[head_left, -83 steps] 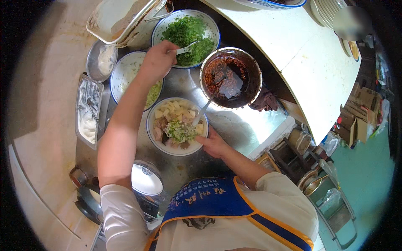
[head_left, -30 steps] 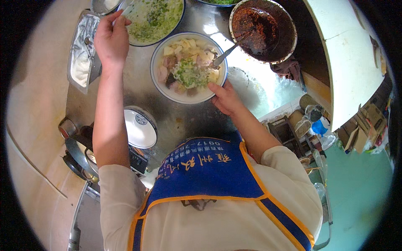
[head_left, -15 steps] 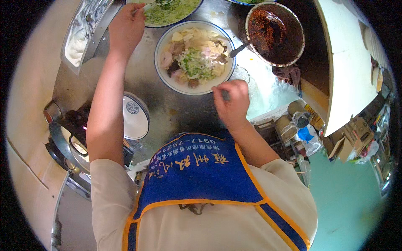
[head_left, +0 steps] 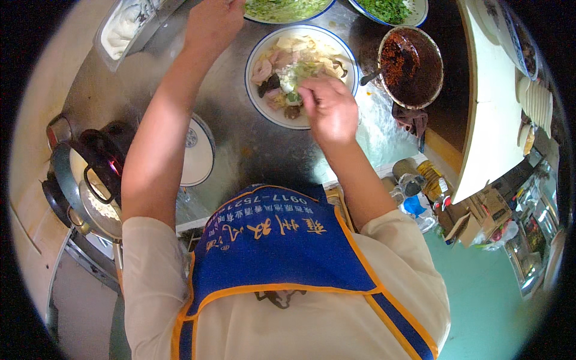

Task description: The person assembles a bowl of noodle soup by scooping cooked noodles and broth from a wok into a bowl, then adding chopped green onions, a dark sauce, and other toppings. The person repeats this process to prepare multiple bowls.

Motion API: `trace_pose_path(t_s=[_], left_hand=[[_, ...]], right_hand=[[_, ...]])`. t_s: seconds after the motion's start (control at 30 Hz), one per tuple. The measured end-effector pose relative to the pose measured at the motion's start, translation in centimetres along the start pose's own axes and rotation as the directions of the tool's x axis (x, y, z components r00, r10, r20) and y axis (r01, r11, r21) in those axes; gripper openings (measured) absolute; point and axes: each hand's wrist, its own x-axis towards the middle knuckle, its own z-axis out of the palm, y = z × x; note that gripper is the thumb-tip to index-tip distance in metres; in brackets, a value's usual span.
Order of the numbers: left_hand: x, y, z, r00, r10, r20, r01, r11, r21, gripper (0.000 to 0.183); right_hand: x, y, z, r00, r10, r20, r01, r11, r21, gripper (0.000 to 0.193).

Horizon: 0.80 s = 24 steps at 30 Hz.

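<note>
My right hand (head_left: 336,111) is over the near right part of a white, blue-rimmed bowl (head_left: 253,99), its fingers curled together. Pale slices, dark pieces and chopped greens fill this bowl. Whatever the fingers hold, if anything, is hidden; the hand is slightly blurred. At the top edge, my left hand (head_left: 215,24) is closed beside a second blue-rimmed bowl of chopped pale greens (head_left: 288,9). The view cuts off its fingertips and anything in them. A round pot of dark red chili sauce (head_left: 414,69) stands right of the filled bowl, with a dark handle (head_left: 371,77) sticking out.
Chopped dark green herbs (head_left: 384,9) fill a bowl at the far right. A white bowl (head_left: 201,159) stands by my left forearm. Further left are a pan (head_left: 90,198) and a metal tray with white contents (head_left: 123,30). A pale board edge (head_left: 492,102) rises at the right.
My right hand has moved from the near rim to over the filled bowl. My left hand has shifted up and right in the picture. The whole view has shifted too.
</note>
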Motion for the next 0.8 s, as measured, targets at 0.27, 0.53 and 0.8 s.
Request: trace_pose_path(t_s=[0.27,0.53,0.8], left_hand=[[-0.2,0.0,0.2,0.998,-0.057,0.009,0.057,0.998,0.010,0.017],[-0.2,0.7,-0.5,0.987,-0.138,0.076,0.137,0.990,0.017,0.020],[0.1,-0.9,0.3,0.999,-0.001,0.033,0.002,1.000,-0.028,0.023]], right_hand=[[-1.7,-0.2,-0.5,0.966,0.012,0.257,0.019,0.993,-0.118,0.016],[-1.5,-0.1,1.2,0.939,0.032,0.342,0.038,0.980,-0.196,0.012],[1.3,-3.0,-5.3,0.987,0.076,0.141,-0.077,0.997,-0.003,0.009]])
